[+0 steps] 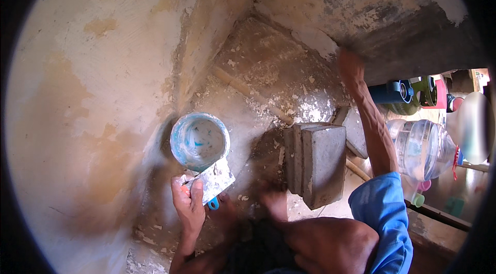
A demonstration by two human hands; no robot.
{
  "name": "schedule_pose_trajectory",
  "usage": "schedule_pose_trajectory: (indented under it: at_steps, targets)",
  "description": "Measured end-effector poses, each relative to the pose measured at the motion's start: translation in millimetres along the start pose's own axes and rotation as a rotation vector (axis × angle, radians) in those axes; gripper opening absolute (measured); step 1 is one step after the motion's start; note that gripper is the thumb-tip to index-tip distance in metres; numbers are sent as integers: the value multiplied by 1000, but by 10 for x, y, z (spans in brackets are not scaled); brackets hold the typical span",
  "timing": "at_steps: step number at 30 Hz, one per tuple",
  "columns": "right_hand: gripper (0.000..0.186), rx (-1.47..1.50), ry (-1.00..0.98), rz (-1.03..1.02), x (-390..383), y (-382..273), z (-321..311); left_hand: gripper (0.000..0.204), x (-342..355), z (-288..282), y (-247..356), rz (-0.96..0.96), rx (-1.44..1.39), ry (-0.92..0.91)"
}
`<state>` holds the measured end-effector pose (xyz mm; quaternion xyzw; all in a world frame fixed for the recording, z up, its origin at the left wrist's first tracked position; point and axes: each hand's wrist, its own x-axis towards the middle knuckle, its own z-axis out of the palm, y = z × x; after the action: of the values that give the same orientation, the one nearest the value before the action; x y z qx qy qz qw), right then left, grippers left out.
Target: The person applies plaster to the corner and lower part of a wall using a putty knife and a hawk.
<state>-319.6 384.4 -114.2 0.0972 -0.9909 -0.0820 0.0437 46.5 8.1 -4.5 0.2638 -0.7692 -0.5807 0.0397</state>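
Note:
Low in the middle left, my left hand [188,201] grips putty scrapers, with a white-smeared blade [217,177], an orange handle part and a blue handle end showing. Just above it sits a pale blue bucket [206,139] with white paste and blue streaks inside. My right arm reaches up to the right, where my right hand [351,67], its fingers curled and blurred, meets the patchy, flaking wall edge [325,44]. What it holds, if anything, I cannot make out.
Grey concrete blocks [323,165] stand by my bare feet on the dusty, paint-flecked floor [258,67]. A pale pole [235,83] lies behind them. Right are a large clear water bottle [421,147], blue and green containers [387,93] and other items. The stained wall [88,108] fills the left.

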Motion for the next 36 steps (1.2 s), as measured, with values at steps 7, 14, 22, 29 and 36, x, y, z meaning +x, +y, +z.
schedule_pose_trajectory:
  at_steps: [7, 14, 22, 29, 36]
  targets:
    - [23, 67, -177, -135, -309, -270, -179, 21, -35, 2, 16, -40, -28, -12]
    - [15, 18, -22, -247, 233, -831, 4, 23, -21, 41, 17, -24, 16, -51]
    - [17, 80, -69, -42, -34, -291, 44, 22, -39, 70, -23, -63, -93, -78]
    - [20, 162, 57, 5, -402, -194, -489, 23, -68, 39, 59, -100, -66, -41]
    - [20, -57, 113, -51, 398, -349, -380, 21, -22, 91, 20, -11, -27, -95]
